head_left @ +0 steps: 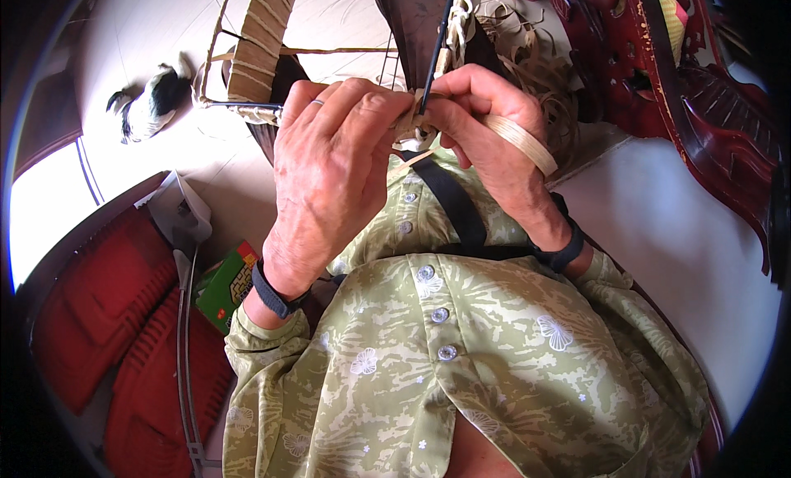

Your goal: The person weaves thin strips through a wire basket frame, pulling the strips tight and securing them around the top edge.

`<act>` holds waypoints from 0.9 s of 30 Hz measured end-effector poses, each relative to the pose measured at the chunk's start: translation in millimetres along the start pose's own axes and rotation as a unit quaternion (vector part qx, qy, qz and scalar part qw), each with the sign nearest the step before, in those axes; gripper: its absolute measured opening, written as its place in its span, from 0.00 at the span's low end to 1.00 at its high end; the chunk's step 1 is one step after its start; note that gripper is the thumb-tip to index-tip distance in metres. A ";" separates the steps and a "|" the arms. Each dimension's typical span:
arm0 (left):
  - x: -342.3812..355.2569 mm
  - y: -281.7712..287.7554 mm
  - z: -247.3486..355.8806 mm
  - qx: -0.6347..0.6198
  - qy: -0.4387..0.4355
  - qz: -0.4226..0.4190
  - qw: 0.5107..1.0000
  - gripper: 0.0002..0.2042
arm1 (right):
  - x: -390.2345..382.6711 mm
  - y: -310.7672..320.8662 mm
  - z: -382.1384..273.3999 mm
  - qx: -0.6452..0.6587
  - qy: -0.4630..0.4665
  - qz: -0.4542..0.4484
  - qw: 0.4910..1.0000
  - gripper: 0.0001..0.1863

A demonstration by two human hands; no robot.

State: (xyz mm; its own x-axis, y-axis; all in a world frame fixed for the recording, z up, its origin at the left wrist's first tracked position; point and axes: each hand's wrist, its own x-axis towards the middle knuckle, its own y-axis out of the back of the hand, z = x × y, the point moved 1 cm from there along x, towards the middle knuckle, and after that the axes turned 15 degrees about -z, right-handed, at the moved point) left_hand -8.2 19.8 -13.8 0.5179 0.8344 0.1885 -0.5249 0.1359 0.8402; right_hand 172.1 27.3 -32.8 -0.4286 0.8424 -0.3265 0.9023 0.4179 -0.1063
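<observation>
Pale strip, flat, curved across right hand; slim black rod.

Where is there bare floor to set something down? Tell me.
Pale floor lies bare between the black-and-white animal and left hand; another pale patch borders the carved wooden furniture. Crowded: the loose strips beyond the right hand.

Pale tiled floor spreads from ten to twelve o'clock. Glossy dark red carved furniture fills two o'clock. White light glares at nine, above red ribbed panels at eight.
</observation>
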 end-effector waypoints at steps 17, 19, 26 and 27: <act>-0.5 -6.6 -6.1 0.038 -0.021 0.014 0.999 0.11 | -24.3 14.0 19.8 0.016 -0.027 -0.031 0.999 0.09; -1.2 -6.3 -6.4 0.036 -0.025 0.022 0.999 0.11 | -23.9 11.2 14.7 0.008 -0.017 -0.031 0.999 0.08; -1.0 -4.2 -5.7 0.023 -0.014 0.021 0.999 0.12 | -13.1 8.2 3.7 -0.004 0.016 -0.027 1.000 0.10; -0.9 -4.3 -6.4 0.021 -0.013 0.022 0.999 0.12 | -10.1 10.8 8.4 -0.002 0.019 -0.028 0.999 0.11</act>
State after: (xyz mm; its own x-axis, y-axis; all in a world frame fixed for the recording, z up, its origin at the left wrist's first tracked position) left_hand -10.8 21.9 -20.9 0.5123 0.8248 0.2391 -0.5193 0.0758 0.8512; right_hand 186.6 20.5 -38.6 -0.4795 0.8305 -0.2836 0.8770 0.4653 -0.1200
